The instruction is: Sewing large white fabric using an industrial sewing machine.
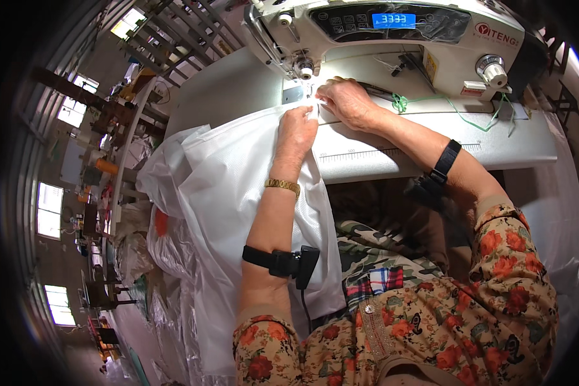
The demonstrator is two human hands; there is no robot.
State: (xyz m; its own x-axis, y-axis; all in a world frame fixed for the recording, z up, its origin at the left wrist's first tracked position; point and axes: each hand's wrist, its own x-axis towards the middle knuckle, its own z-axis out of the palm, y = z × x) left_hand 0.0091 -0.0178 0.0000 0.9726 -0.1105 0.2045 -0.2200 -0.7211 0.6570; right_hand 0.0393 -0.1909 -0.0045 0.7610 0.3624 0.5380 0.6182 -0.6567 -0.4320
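A large sheet of white fabric point(231, 167) runs from the machine bed down over the table's front edge into my lap. Its top right corner lies by the needle area of a white sewing machine point(379, 55). My left hand point(297, 132) is closed on the fabric's edge just in front of the presser foot. Close beside it, to the right of the needle, my right hand point(347, 103) pinches with bent fingers at the same corner. Glare from the machine's lamp and my own fingers hide the exact spot under the needle.
Green cord point(457, 101) lies loosely on the machine bed, right of my hand. Dark tweezers-like metal tool point(379, 92) rests behind my right wrist. A printed ruler scale point(360, 154) runs along the table's front. Crumpled clear plastic point(174, 257) hangs at the left.
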